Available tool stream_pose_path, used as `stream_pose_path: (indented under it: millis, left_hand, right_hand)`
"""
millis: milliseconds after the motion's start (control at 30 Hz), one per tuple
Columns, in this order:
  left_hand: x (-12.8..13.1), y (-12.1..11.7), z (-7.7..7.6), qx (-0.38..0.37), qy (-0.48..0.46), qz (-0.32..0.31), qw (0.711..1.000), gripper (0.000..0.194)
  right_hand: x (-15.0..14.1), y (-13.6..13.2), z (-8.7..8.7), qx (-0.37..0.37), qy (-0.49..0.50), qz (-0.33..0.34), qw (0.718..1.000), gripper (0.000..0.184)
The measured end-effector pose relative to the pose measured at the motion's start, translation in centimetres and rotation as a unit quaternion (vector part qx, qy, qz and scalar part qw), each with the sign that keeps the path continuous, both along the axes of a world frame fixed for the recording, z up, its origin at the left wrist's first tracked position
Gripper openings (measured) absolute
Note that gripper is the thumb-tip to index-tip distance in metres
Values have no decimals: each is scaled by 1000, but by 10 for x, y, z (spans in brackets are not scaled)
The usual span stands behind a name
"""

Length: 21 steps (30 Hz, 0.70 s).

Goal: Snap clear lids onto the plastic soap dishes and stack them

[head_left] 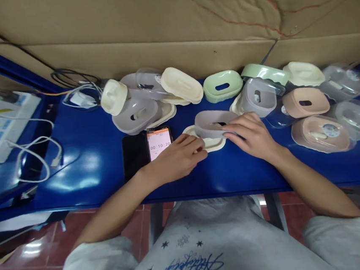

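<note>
At the front of the blue table point(223, 184): two bare hands, plus one grey shell point(206, 128) sitting over one cream tray point(216, 145).
Right hand point(253, 136): nearly closed, thumb and fingers pinching the right end of the grey shell.
Left hand point(182, 156): fingers curled in at the left end of the cream tray; honestly can't tell if it's gripping or just touching.
Other greys: looks like five, so two in the left pile point(128, 122), one mid-right point(262, 109), two at far right point(356, 116) with clear covers.
Greens: two, one slotted shell point(223, 90) facing up, one piece tipped over point(265, 72) to its right.
Peach: two, a slotted one point(306, 108) and a covered one point(301, 134) with a round sticker, just in front of it.
Other creams: at least five; some are half buried, so no exact count.
Phone: one lit phone point(160, 143) reading 00:10:20, near the left hand, with one flat black thing point(134, 154) right beside it.
Cables: white point(43, 169) and black point(72, 75), left side, too tangled to count.
</note>
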<state>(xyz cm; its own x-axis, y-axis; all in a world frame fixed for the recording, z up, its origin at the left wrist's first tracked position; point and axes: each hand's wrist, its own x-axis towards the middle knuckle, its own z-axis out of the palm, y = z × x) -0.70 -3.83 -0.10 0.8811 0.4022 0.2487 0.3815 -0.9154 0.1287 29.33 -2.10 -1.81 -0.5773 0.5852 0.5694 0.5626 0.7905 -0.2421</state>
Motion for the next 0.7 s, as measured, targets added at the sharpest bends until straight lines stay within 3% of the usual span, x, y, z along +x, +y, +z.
stream_pose_path:
  millis: [133, 267, 400, 700]
  left_hand:
    - [-2, 0, 3, 50, -4, 52, 997, 14]
    - [-4, 1, 1, 65, -28, 66, 995, 32]
    - [-5, 3, 0, 72, 13, 62, 995, 45]
    - [-4, 5, -5, 52, 51, 49, 996, 26]
  right_hand:
    - [-3, 1, -4, -10, 8, -7, 1000, 18]
    - [-10, -3, -8, -5, 5, 5, 1000, 16]
    - [-17, -8, -9, 7, -6, 32, 999, 15]
    - [-26, -14, -17, -14, -103, 81, 991, 21]
